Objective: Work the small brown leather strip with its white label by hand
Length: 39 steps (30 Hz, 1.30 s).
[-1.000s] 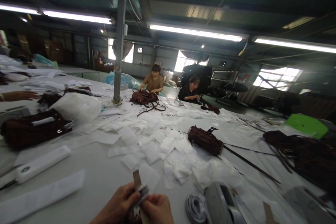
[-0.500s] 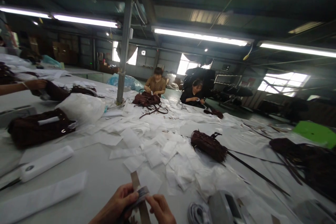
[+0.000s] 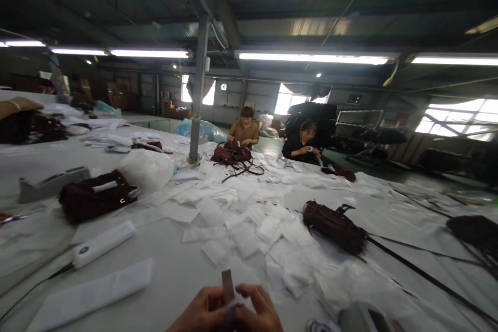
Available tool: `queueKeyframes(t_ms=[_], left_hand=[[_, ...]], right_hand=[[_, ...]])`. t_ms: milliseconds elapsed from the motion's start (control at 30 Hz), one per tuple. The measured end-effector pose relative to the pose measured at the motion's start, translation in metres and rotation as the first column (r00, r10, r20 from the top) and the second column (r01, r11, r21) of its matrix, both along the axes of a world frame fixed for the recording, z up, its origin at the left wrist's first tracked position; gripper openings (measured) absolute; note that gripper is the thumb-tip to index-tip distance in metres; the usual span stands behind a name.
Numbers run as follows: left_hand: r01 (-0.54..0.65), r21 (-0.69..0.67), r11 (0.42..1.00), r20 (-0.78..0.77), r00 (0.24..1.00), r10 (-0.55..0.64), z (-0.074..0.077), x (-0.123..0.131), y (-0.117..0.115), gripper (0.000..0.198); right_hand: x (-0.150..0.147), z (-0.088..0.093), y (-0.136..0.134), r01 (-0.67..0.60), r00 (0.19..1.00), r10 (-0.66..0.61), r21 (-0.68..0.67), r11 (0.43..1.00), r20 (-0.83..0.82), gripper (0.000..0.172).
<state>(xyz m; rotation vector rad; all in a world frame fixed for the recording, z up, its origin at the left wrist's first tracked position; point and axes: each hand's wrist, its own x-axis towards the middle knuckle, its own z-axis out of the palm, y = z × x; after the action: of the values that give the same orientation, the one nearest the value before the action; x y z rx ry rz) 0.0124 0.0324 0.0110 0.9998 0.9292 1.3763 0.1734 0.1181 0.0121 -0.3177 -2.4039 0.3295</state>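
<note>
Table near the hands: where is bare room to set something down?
Bare table lies between the hands, the long white strip and the white handheld device. Another bare stretch runs behind the dark bag, toward the tape dispenser. Ahead and right, paper sheets and the fringed bag crowd it.

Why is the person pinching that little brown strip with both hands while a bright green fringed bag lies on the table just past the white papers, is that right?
Nearly. In the head view both hands, left hand and right hand, do pinch the little brown strip, and a fringed bag does lie on the table past the white papers. But the bag is dark brown, not bright green.
</note>
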Motion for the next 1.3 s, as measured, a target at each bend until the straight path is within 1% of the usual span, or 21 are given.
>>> queueKeyframes(t_ms=[67,133,200,367,433,467,567,667,733,800,867,900,967,1033,1067,1100,1133,1167,1233,1267,1300], left_hand=[[0.031,0.010,0.999,-0.033,0.999,-0.030,0.009,0.003,-0.002,0.034],[0.072,0.025,0.997,-0.074,0.995,-0.070,0.017,0.006,-0.005,0.034],[0.101,0.030,0.994,-0.115,0.989,-0.097,0.021,0.009,-0.008,0.034],[0.081,0.005,0.997,-0.139,0.987,-0.079,0.019,0.012,-0.012,0.033],[0.081,-0.026,0.996,-0.104,0.991,-0.083,0.014,0.010,-0.013,0.036],[0.092,-0.038,0.995,-0.071,0.993,-0.094,0.012,0.008,-0.013,0.037],[0.115,-0.038,0.993,-0.078,0.990,-0.118,0.008,0.005,-0.013,0.041],[0.046,-0.049,0.998,-0.245,0.968,-0.057,0.012,0.006,-0.014,0.035],[0.029,-0.065,0.997,-0.303,0.952,-0.047,0.017,0.008,-0.015,0.035],[0.057,-0.060,0.997,-0.301,0.951,-0.073,0.023,0.010,-0.015,0.036],[0.077,-0.037,0.996,-0.285,0.955,-0.085,0.028,0.011,-0.015,0.034],[0.089,-0.028,0.996,-0.273,0.958,-0.094,0.030,0.011,-0.015,0.033],[0.109,-0.016,0.994,-0.256,0.960,-0.110,0.031,0.010,-0.014,0.033],[0.127,-0.011,0.992,-0.250,0.960,-0.126,0.031,0.009,-0.013,0.033],[0.137,-0.012,0.991,-0.254,0.958,-0.135,0.031,0.008,-0.012,0.034],[0.142,-0.015,0.990,-0.257,0.956,-0.141,0.030,0.008,-0.011,0.035],[0.149,-0.018,0.989,-0.258,0.955,-0.149,0.030,0.008,-0.011,0.034],[0.156,-0.019,0.988,-0.255,0.954,-0.156,0.029,0.007,-0.011,0.034],[0.164,-0.021,0.986,-0.252,0.954,-0.164,0.027,0.006,-0.012,0.031],[0.162,-0.023,0.987,-0.248,0.955,-0.163,0.025,0.006,-0.012,0.029],[0.159,-0.023,0.987,-0.244,0.957,-0.160,0.023,0.005,-0.012,0.028]], right_hand=[[0.000,0.015,-0.004,0.006,1.000,0.001,-0.280,0.960,0.027,0.011],[-0.001,0.030,-0.011,-0.024,0.999,0.041,-0.570,0.821,0.017,0.015],[-0.002,0.039,-0.018,-0.046,0.999,0.045,-0.752,0.658,-0.022,0.018],[-0.005,0.043,-0.024,-0.074,0.997,0.032,-0.921,0.383,-0.067,0.015],[-0.006,0.040,-0.022,-0.062,0.998,0.014,-0.951,0.304,-0.060,0.015],[-0.007,0.039,-0.021,-0.042,0.999,-0.007,-0.958,0.282,-0.045,0.015],[-0.010,0.038,-0.019,0.027,0.998,-0.063,-0.964,0.265,0.010,0.016],[-0.011,0.036,-0.017,0.067,0.997,-0.056,-0.968,0.241,0.055,0.016],[-0.010,0.034,-0.014,0.110,0.994,-0.052,-0.966,0.235,0.100,0.011],[-0.007,0.034,-0.009,0.125,0.992,-0.009,-0.966,0.228,0.126,0.005],[-0.005,0.038,-0.003,0.091,0.985,0.123,-0.966,0.242,0.123,0.006],[-0.004,0.042,-0.001,0.079,0.973,0.191,-0.961,0.267,0.133,0.009],[-0.004,0.051,0.003,0.102,0.943,0.258,-0.920,0.379,0.211,0.017],[-0.004,0.060,0.005,0.149,0.921,0.239,-0.845,0.513,0.307,0.022],[-0.004,0.064,0.006,0.156,0.913,0.233,-0.814,0.560,0.335,0.023],[-0.004,0.067,0.007,0.140,0.906,0.251,-0.801,0.582,0.341,0.023],[-0.004,0.070,0.007,0.108,0.900,0.292,-0.813,0.573,0.325,0.023],[-0.004,0.071,0.008,0.076,0.893,0.340,-0.843,0.533,0.296,0.022],[-0.005,0.071,0.011,0.028,0.881,0.420,-0.910,0.415,0.218,0.024],[-0.006,0.072,0.013,0.017,0.879,0.436,-0.926,0.378,0.194,0.026],[-0.006,0.072,0.015,0.024,0.880,0.432,-0.926,0.377,0.198,0.028]])
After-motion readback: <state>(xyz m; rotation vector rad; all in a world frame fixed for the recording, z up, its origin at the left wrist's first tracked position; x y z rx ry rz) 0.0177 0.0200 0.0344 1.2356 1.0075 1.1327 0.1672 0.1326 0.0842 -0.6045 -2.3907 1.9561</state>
